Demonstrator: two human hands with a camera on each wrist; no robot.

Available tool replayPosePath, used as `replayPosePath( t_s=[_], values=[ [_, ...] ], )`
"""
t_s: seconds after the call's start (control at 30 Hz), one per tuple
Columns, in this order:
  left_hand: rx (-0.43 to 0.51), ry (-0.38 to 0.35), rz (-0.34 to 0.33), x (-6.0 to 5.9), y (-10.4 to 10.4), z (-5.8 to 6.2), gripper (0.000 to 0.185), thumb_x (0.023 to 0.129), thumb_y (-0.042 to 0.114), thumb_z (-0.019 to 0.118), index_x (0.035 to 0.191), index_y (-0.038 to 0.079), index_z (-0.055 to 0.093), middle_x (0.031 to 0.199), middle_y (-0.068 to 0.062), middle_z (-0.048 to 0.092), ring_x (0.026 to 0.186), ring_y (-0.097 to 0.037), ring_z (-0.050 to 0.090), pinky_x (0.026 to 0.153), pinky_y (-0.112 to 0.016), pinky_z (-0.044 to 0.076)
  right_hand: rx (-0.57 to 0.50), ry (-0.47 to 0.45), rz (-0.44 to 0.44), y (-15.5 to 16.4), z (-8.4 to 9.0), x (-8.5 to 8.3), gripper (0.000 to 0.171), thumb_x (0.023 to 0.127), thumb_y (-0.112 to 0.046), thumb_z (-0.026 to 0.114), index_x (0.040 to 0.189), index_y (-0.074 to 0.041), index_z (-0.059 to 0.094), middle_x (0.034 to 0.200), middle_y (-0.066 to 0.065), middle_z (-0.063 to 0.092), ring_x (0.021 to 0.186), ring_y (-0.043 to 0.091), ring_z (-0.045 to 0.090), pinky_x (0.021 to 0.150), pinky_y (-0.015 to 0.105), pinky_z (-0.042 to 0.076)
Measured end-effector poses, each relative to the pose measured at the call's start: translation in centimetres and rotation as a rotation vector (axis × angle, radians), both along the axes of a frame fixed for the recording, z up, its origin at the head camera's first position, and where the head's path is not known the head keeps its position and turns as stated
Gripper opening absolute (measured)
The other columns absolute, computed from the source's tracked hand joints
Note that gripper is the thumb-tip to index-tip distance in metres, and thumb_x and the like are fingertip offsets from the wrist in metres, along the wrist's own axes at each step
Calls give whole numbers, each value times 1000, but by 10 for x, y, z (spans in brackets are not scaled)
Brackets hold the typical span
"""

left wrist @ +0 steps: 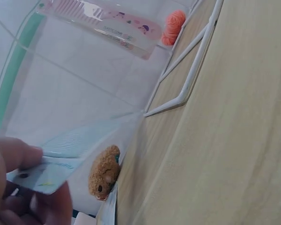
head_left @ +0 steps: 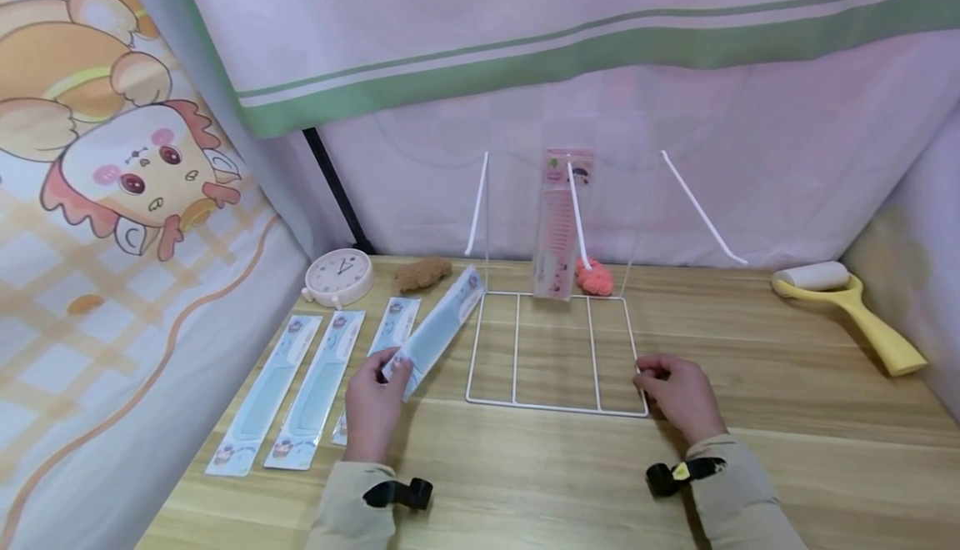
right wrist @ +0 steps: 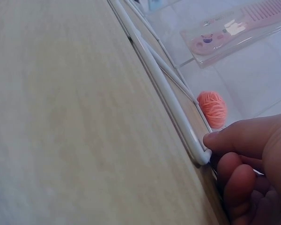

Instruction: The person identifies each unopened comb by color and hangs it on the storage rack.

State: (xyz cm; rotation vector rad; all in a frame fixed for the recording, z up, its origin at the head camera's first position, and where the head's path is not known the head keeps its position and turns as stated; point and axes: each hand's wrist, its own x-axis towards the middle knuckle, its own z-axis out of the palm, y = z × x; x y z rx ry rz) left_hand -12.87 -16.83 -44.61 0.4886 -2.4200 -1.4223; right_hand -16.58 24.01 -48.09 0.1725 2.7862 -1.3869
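Note:
My left hand (head_left: 373, 407) pinches the lower end of a blue comb in a clear package (head_left: 438, 332), lifted and slanting up to the right beside the white wire rack (head_left: 555, 407). My right hand (head_left: 684, 396) grips the right side of the rack's base; in the right wrist view thumb and fingers (right wrist: 234, 185) meet at the frame's front corner. Three white prongs stick forward from the rack. A pink packaged comb (head_left: 557, 233) hangs from the middle prong (head_left: 577, 217). The left prong (head_left: 477, 204) and right prong (head_left: 703, 207) are bare.
Three more packaged blue combs (head_left: 317, 392) lie at the table's left, one partly behind my left hand. Behind them are a pink clock (head_left: 339, 277) and a brown plush toy (head_left: 422, 274). A coral yarn ball (head_left: 595, 277) sits behind the rack. A yellow-handled roller (head_left: 870, 317) lies far right.

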Motion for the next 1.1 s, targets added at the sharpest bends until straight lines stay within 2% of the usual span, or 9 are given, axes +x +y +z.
replayPosePath(
  t_s=[0.27,0.4,0.47,0.57,0.67,0.73,0.83,0.93,1.1],
  values=[
    [38,195,144,-1,-4,7,30,94,34,72,110,9,75,102,-11,74,86,-21,64,62,-15,51,-4,8,3,0,1,2,26,91,-12,70,115,-1,71,93,9,67,74,18,59,56,27,50],
    [149,320,183,-2,-4,14,38,89,44,75,105,9,74,99,-6,73,85,-16,66,65,-14,54,7,16,6,1,0,1,26,91,-12,70,114,-1,71,93,9,67,76,18,59,59,27,50],
    [224,400,184,-3,-3,20,38,87,41,77,104,7,74,99,-5,73,88,-15,68,70,-15,56,16,24,9,1,-1,0,25,91,-13,71,114,-1,72,93,8,68,76,18,59,61,28,50],
    [364,535,145,-6,1,30,33,85,28,81,101,1,71,100,-5,73,93,-16,70,80,-20,58,21,29,11,2,-2,0,26,91,-13,71,114,-2,72,93,8,68,76,18,60,62,27,50],
    [494,640,82,-8,5,42,26,83,12,83,98,-1,65,98,-7,74,94,-17,72,83,-25,59,9,20,8,1,-2,0,26,91,-13,71,114,-1,71,94,9,68,75,17,60,60,27,50],
    [570,683,41,-8,8,50,25,82,4,82,96,0,62,97,-8,75,93,-18,73,84,-27,59,3,17,8,1,-2,0,26,91,-13,70,115,-1,71,94,10,68,75,17,60,58,27,51],
    [633,705,-13,-6,13,63,25,81,0,81,96,0,61,96,-10,75,93,-19,73,84,-28,59,6,21,10,0,-1,0,26,91,-12,71,114,-1,71,94,9,68,75,17,60,59,26,50],
    [624,701,-68,-4,18,74,22,82,0,81,95,-4,63,95,-9,76,92,-19,74,84,-29,59,9,20,10,0,-1,0,27,91,-13,71,114,-1,71,94,9,68,75,17,60,59,26,50],
    [516,673,-146,-1,27,90,19,85,6,80,96,-5,68,92,-6,77,88,-16,73,79,-27,60,9,14,4,0,-1,0,27,91,-13,71,115,-1,71,94,9,68,75,17,59,58,27,50]
  ],
)
